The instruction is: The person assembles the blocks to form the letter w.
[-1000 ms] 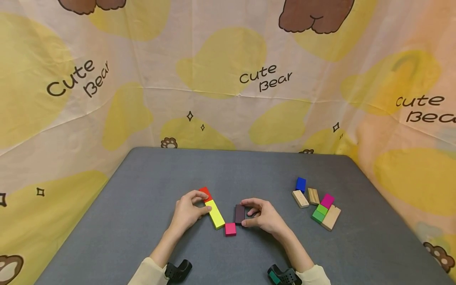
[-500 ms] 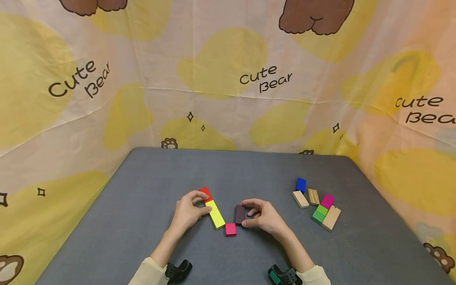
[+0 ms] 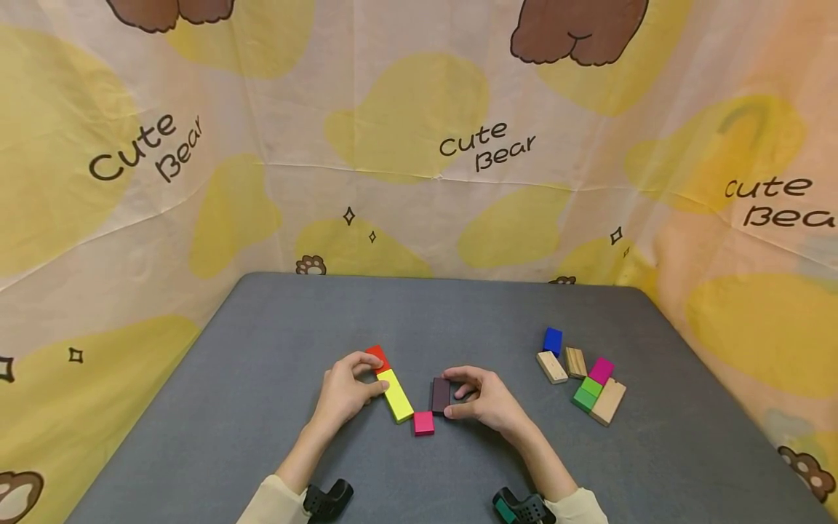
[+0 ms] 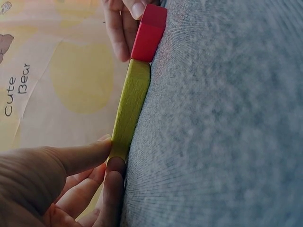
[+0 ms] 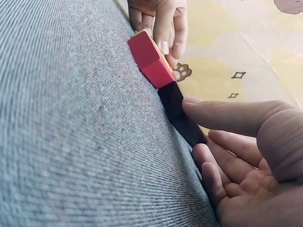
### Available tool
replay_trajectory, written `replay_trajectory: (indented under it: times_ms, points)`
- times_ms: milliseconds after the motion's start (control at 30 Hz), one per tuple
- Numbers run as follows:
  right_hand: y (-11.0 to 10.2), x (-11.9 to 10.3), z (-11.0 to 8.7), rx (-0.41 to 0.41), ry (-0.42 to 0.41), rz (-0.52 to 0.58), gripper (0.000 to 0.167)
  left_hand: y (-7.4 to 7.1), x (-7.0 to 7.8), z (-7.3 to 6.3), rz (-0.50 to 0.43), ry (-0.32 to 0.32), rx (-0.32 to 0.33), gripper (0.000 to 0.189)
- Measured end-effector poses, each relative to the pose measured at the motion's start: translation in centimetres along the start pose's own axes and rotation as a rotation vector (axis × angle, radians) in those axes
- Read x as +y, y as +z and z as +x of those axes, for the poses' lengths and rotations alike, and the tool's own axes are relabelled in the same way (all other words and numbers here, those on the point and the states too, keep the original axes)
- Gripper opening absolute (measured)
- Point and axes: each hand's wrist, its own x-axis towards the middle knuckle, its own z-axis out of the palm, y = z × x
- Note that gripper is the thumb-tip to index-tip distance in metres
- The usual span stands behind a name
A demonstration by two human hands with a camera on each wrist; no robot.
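On the grey table, a red block (image 3: 376, 353) meets the far end of a yellow block (image 3: 396, 399) in a slanting line. My left hand (image 3: 342, 387) holds this pair from the left, thumb against the yellow and fingertips at the red. A small pink block (image 3: 423, 423) sits at the yellow block's near end. Its other corner meets a dark purple block (image 3: 440, 395), which my right hand (image 3: 489, 397) grips from the right with thumb and index finger near its two ends. In the left wrist view, the hand hides the red block.
To the right lies a loose group: a blue block (image 3: 553, 340), a pale wood block (image 3: 553, 367), a striped wood block (image 3: 576, 362), a magenta block (image 3: 601, 369), green pieces (image 3: 587, 394) and a larger wood block (image 3: 609, 402). A printed cloth (image 3: 406, 145) hangs behind the table (image 3: 294, 313).
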Motion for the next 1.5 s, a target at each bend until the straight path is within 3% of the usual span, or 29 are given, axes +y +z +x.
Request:
replay_trajectory:
  times_ms: [233, 600, 767, 967, 1200, 1333, 1500]
  points:
    - [0.1, 0.1, 0.0, 0.002, 0.012, 0.019, 0.057, 0.1, -0.1, 0.0, 0.003, -0.001, 0.001, 0.034]
    - [0.0, 0.1, -0.3, -0.010, -0.056, 0.093, 0.057, 0.1, -0.3, 0.0, 0.007, 0.017, 0.000, 0.034]
    - [-0.8, 0.5, -0.6, 0.025, -0.079, 0.112, 0.053, 0.1, -0.4, 0.0, 0.010, 0.011, -0.003, 0.034]
    - [-4.1, 1.5, -1.5, 0.148, -0.205, 0.035, 0.043, 0.1, -0.3, 0.0, 0.004, 0.005, -0.006, 0.034]
    - [-9.8, 2.9, -3.2, 0.293, -0.271, -0.103, 0.041, 0.2, -0.2, -0.1, -0.012, 0.007, -0.015, 0.034]
    - [-12.4, 4.6, -3.5, 0.351, -0.224, -0.166, 0.041, -0.1, -0.3, -0.2, -0.015, -0.008, 0.001, 0.034]
    - [-13.9, 5.4, -4.2, 0.385, -0.138, -0.207, 0.043, -0.1, -0.3, -0.1, -0.009, 0.007, -0.006, 0.034]
